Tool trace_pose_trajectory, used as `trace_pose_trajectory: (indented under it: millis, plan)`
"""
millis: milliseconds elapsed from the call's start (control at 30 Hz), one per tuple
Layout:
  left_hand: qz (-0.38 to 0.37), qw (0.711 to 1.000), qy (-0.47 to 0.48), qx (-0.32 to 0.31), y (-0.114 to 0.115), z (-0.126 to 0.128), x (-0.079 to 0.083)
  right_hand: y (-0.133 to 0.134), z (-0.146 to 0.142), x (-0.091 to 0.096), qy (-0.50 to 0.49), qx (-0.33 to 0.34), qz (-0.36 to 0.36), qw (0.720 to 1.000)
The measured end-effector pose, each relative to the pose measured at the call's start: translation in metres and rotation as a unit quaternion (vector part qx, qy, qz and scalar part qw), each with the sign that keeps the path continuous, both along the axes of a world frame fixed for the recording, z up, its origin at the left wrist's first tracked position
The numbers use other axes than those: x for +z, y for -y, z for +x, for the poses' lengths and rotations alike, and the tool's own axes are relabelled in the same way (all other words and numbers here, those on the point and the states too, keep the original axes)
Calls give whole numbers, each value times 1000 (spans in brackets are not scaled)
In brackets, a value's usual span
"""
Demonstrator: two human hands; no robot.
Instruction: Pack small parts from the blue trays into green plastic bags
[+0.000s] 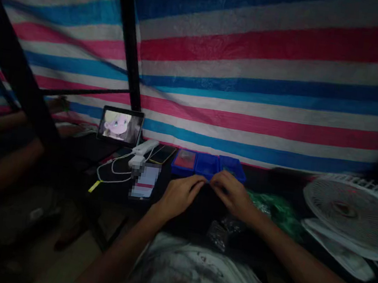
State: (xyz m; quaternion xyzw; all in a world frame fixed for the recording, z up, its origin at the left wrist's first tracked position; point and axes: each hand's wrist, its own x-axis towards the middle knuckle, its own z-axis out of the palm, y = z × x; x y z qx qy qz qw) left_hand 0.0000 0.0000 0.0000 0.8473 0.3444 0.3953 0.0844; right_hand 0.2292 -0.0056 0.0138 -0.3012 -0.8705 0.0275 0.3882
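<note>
My left hand (181, 195) and my right hand (231, 192) meet at their fingertips over the dark table (196, 216), just in front of a row of three blue trays (208, 165). The fingers of both hands are curled and pinched together on something too small and dark to make out. The left tray holds reddish contents. A clear plastic bag (220, 231) lies near my right wrist, and a green bag (279, 209) sits to its right.
A tablet (121, 125) showing a cartoon stands at the back left, with a white charger and cables (138, 158) and a phone (162, 154) beside it. A white fan (353, 214) lies at the right. Another person's arms (8, 136) reach in at far left. A striped tarp (253, 75) hangs behind.
</note>
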Motion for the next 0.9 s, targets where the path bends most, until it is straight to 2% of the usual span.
trace_pose_trajectory:
  millis: [400,667,900]
  plan:
    - [18,999,29,-10,-1,0,-4,0,2,-4,-24,-26,24,999]
    - [51,998,40,-12,-2,-1,-7,5,1,3,4,-21,4,1000]
    - [68,996,46,-21,1,-1,-2,4,0,1,-9,-5,-30,999]
